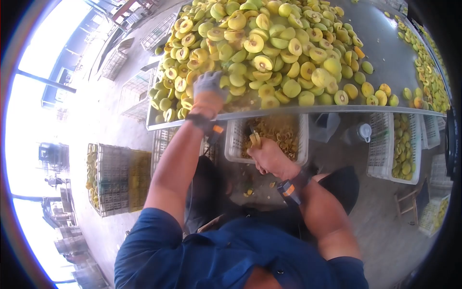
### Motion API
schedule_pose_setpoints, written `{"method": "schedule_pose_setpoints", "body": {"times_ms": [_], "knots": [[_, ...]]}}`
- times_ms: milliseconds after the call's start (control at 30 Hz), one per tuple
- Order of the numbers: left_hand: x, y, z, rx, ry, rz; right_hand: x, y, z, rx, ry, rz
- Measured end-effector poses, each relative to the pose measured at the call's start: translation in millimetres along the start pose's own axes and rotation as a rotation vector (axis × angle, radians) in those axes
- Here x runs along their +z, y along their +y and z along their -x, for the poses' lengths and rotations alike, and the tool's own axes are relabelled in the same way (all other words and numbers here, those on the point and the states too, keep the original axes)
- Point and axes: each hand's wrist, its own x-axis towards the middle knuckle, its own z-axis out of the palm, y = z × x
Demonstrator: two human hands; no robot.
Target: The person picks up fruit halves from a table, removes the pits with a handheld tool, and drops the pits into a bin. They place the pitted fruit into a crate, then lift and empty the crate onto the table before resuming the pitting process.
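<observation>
My left hand (210,85), in a grey glove, reaches over the near left part of a heap of halved green-yellow fruit (276,53). Its fingers look apart against the fruit, with no piece seen in them. The heap lies on a metal table (380,48). Beyond the table's near edge, my bare right hand (269,155) is closed around a small yellowish-brown piece (255,139), which sticks up from the fingers. That hand is above a white crate (302,139) holding brown-yellow scraps (279,130). Both wrists carry dark bands with orange-marked devices.
Right of the scrap crate are a clear jug (355,135) and a white crate (380,153) of green fruit. Stacked crates (113,180) stand on the floor to the left. More fruit (426,67) lies along the table's right side. A small wooden frame (406,204) stands lower right.
</observation>
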Motion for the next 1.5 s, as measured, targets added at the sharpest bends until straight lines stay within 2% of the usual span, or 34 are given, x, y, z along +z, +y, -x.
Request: {"method": "schedule_pose_setpoints", "body": {"times_ms": [67, 167, 200, 300, 367, 400, 467, 600, 700, 733, 833, 933, 1033, 1133, 1200, 1233, 1267, 1333, 1433, 1500], "knots": [[21, -1, -24, 0.017, -0.239, -0.19, -1, 2, -1, -0.014, 0.02, 0.031], [28, -16, -30, 0.092, -0.221, -0.076, -5, -1, -2, -0.008, 0.024, 0.076], [29, -22, -28, 0.111, -0.105, 0.104, -7, -1, -2, 0.001, 0.021, 0.086], [-7, -13, -4, -0.189, 0.016, 0.996, -8, -5, 0, -0.192, 0.049, 0.215], [-23, -9, 26, -0.077, 0.013, 0.972, -6, -10, 1, -0.277, 0.055, 0.214], [-43, 18, 41, -0.119, -0.008, 0.954, -4, -11, 0, -0.323, 0.077, 0.216], [-33, 36, 57, -0.065, 0.013, 0.676, -2, -10, -4, -0.426, 0.145, 0.245], [13, 57, 91, 0.095, -0.021, 0.733, -1, 0, -5, -0.561, 0.339, 0.551], [20, 81, 105, -0.461, -0.244, 1.762, 8, 1, 6, -0.402, 0.307, 0.624], [21, 85, 110, -0.677, -0.322, 2.084, 7, 3, 10, -0.471, 0.3, 0.585], [-15, 101, 109, -0.813, -0.346, 2.353, 2, 7, 14, -0.474, 0.253, 0.473], [2, 98, 120, -0.162, -0.132, 1.37, -5, 10, 13, -0.515, 0.275, 0.4], [-3, 101, 120, -0.555, -0.222, 2.154, -13, 19, 3, -0.502, 0.258, 0.526], [-3, 101, 118, -0.552, -0.221, 2.17, -15, 18, 0, -0.501, 0.198, 0.494], [5, 96, 122, -0.372, -0.126, 1.706, -12, -7, 18, -0.22, 0.003, 0.243], [10, 93, 124, -0.323, -0.095, 1.582, -10, -16, 24, -0.079, -0.093, 0.115], [14, 91, 125, -0.28, -0.06, 1.455, -10, -15, 25, -0.082, -0.097, 0.076], [16, 90, 125, -0.299, -0.043, 1.491, -7, -9, 24, -0.087, -0.107, -0.001], [0, 98, 120, -0.447, -0.132, 1.793, 1, 13, 3, -0.78, 0.16, 0.406], [1, 99, 119, -0.305, -0.091, 1.642, -9, 0, 11, -0.196, -0.108, -0.006]]}}
